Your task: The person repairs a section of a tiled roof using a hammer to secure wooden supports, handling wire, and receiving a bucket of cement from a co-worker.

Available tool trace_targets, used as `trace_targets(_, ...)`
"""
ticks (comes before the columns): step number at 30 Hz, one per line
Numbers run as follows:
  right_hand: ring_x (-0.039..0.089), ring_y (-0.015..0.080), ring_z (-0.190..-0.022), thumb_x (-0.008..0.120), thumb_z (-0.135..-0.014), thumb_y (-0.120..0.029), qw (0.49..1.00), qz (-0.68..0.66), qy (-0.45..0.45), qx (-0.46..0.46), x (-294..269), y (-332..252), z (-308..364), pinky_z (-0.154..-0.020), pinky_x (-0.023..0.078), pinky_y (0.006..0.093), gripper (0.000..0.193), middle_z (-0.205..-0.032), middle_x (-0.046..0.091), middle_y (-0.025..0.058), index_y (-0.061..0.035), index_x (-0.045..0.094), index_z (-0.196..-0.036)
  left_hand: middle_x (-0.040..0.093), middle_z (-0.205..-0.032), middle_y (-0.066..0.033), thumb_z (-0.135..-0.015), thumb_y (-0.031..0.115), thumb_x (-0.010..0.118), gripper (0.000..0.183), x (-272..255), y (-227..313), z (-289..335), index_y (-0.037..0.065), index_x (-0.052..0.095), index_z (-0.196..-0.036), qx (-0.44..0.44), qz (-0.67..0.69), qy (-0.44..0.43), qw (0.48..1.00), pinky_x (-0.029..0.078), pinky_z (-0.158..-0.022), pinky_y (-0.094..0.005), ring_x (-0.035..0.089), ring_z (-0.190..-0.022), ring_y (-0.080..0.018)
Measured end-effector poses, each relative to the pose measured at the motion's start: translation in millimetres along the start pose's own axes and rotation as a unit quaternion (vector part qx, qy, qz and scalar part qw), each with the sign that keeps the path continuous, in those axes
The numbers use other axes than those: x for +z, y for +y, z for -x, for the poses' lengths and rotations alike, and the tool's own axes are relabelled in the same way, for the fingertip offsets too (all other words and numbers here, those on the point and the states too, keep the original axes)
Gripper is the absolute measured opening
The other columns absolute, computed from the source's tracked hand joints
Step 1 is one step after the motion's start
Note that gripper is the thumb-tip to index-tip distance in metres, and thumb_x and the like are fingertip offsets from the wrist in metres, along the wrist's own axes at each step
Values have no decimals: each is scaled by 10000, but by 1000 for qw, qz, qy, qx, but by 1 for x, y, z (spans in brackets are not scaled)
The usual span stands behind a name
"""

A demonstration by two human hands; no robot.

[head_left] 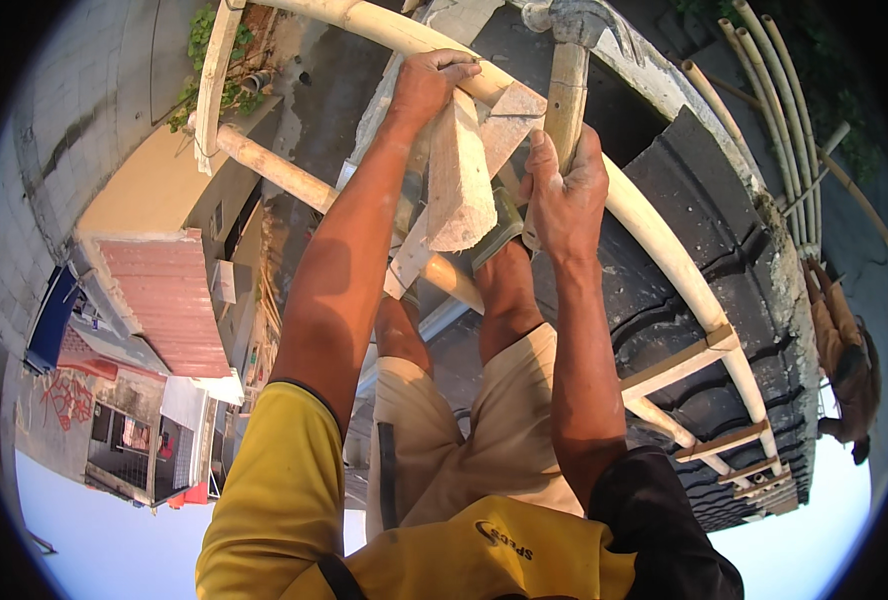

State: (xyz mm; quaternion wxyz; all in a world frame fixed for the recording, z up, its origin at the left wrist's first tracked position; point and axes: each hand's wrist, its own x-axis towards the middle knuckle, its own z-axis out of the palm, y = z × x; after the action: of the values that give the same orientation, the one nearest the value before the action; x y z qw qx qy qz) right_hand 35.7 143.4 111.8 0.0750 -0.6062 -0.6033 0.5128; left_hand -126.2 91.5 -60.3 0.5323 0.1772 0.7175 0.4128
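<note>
My right hand (572,190) is wrapped round the wooden handle of a claw hammer (567,95), whose metal head points away from me. My left hand (432,88) is closed at the top of a pale sawn wooden block (461,185), against a bamboo pole (404,28). Its fingertips are pinched together; whatever is between them is too small to make out. Just right of the block, a wooden crosspiece (512,125) meets the pole's end, close to the hammer handle.
Below my arms my feet stand among bamboo and timber members. A bamboo frame with wooden rungs (679,365) runs down the right over dark roof tiles (684,190). Several bamboo poles (784,110) stand at far right, near another person (844,350). Buildings with a reddish roof (159,300) lie left.
</note>
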Motion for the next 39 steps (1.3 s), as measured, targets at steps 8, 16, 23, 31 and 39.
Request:
trace_targets(8, 695, 359, -823, 615, -957, -181, 994, 34, -52, 89, 7, 5, 12, -753, 519, 434, 316, -893, 676, 255, 18, 543, -1191, 758, -935, -97, -847, 261, 757, 271, -1, -2, -4, 48, 763, -1014, 52, -51, -13, 997, 528, -805, -300, 699, -848, -168)
trace_targets(16, 656, 499, -876, 604, -952, -194, 988, 133, -58, 51, 14, -6, 6, -741, 508, 506, 313, -887, 656, 328, 38, 517, -1143, 752, -959, -113, -839, 274, 758, 262, -1, -1, -6, 80, 767, -1015, 33, -88, -11, 996, 528, -818, -324, 704, -882, -207)
trace_targets(23, 656, 510, -830, 594, -959, -213, 971, 202, -107, 74, 15, -5, -14, -735, 509, 522, 292, -859, 651, 344, 43, 501, -1062, 753, -931, -102, -829, 223, 767, 228, -2, -16, -7, 89, 768, -1014, 71, -119, -15, 990, 529, -810, -330, 701, -843, -209)
trace_targets(31, 555, 80, -562, 618, -992, -271, 998, 55, -27, -6, -2, -2, -9, -498, 460, 258, 300, -728, 567, 16, 10, 561, -1080, 732, -871, -30, -843, 240, 792, 307, -1, -8, -1, 1, 749, -1032, 21, 51, 11, 998, 514, -741, -252, 608, -781, -71)
trace_targets(39, 692, 332, -809, 628, -946, -170, 994, 53, -63, 66, -3, 2, 4, -745, 520, 412, 310, -888, 673, 252, 40, 549, -1159, 755, -902, -53, -849, 221, 772, 230, 3, -7, 1, 44, 760, -996, 51, -4, 18, 999, 519, -788, -274, 660, -815, -103)
